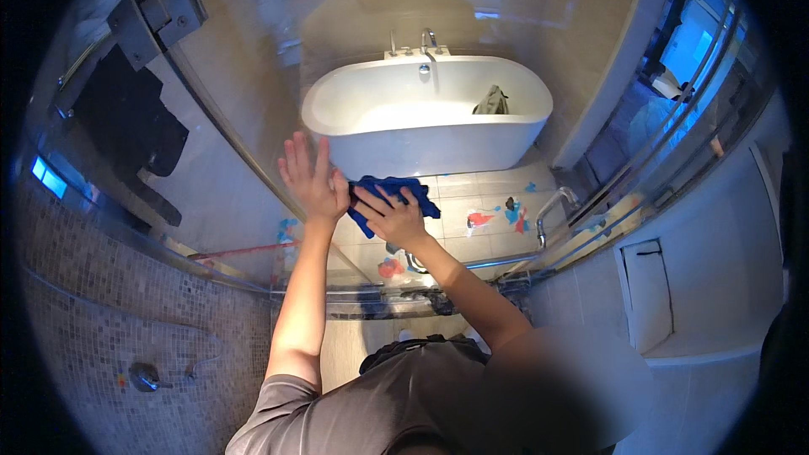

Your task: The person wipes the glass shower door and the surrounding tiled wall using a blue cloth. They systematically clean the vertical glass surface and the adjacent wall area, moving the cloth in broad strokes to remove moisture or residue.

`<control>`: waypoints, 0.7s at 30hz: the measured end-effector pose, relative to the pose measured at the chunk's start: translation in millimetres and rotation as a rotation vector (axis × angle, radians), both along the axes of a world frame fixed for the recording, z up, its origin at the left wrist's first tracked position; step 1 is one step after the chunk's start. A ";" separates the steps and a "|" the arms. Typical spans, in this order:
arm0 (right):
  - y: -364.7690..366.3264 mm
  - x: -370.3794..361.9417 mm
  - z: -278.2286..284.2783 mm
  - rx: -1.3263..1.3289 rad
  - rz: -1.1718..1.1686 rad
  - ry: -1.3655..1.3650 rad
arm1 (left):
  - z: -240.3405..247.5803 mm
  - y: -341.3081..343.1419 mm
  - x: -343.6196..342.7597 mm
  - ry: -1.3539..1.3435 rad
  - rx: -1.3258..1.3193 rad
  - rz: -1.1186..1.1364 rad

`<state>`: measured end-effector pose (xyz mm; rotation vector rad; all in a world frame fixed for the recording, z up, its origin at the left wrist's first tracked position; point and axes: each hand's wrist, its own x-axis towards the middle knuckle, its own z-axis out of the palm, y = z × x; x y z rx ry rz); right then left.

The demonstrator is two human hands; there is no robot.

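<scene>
My right hand (pixel 389 216) presses a crumpled blue cloth (pixel 396 194) flat against a glass shower door (pixel 253 101) in front of me. Beside it, my left hand (pixel 310 179) lies open on the same glass, fingers spread and pointing up, its thumb almost touching the cloth. Both forearms rise from the lower edge of the view. Seen through the glass, a white freestanding bathtub (pixel 430 131) stands behind the hands.
A grey rag (pixel 492 102) lies inside the tub near a chrome tap (pixel 428 44). A metal hinge (pixel 160 8) holds the glass at upper left, with dark clothing (pixel 126 122) hanging beside it. Coloured stickers (pixel 497 215) dot the tiled floor. A mosaic wall (pixel 118 337) is at lower left.
</scene>
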<state>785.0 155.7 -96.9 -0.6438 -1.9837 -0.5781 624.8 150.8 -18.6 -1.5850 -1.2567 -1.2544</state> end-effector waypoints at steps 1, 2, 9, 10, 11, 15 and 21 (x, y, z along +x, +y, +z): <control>-1.2 2.4 1.9 -0.026 0.014 -0.039 | -0.3 0.3 -0.3 0.003 0.003 0.005; 0.5 7.1 5.5 0.006 0.032 -0.063 | -0.1 1.2 -0.3 0.007 0.007 0.010; 19.0 123.4 -20.7 0.013 -0.107 -0.222 | 1.5 4.8 1.1 -0.010 0.038 -0.010; 24.5 144.8 -33.3 0.040 -0.143 -0.171 | 0.7 4.4 1.0 -0.016 0.039 -0.011; 30.3 164.4 -43.6 0.023 -0.183 -0.178 | -0.7 3.1 1.1 -0.020 0.036 -0.008; 35.2 201.3 -71.4 -0.045 -0.278 0.019 | 0.6 2.7 2.8 -0.021 0.049 -0.002; 27.8 117.2 -92.1 -0.073 -0.197 0.380 | -1.9 4.3 1.7 -0.002 0.062 -0.004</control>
